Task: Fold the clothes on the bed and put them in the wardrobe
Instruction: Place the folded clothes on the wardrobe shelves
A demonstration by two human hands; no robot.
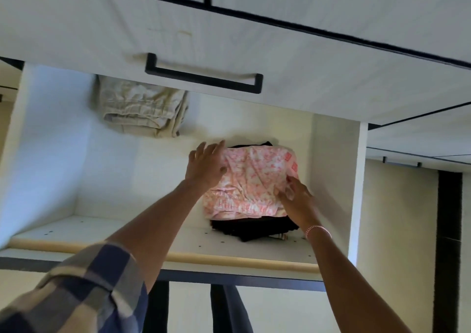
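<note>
1. The wardrobe (331, 65) fills your view from below. A white front panel with a black bar handle (204, 78) sits above an open compartment.
2. The shelf (102, 233) forms the floor of that compartment. It is white, with a pale rounded strip along its front edge.
3. Your left arm wears a blue and cream checked sleeve (84, 289) rolled back to the elbow. Both forearms reach up into the compartment.
4. The pink garment (252, 179), folded and printed in pink and white, lies on the right half of the shelf. It rests on top of a dark pile (254, 228) of folded clothes, which shows beneath its front edge.
5. A beige garment (142, 108), folded, lies at the back left of the same compartment, well apart from the pink one.
6. Dark clothes (229, 309) hang below the shelf.
7. Your left hand (205, 165) has its fingers spread and straight, resting against the pink garment's left side.
8. Your right hand (295, 195) pinches the pink garment's right edge, with cloth lying over the fingers. The two hands are apart, one on either side of the garment.
9. A pale bracelet (318, 229) circles your right wrist.
</note>
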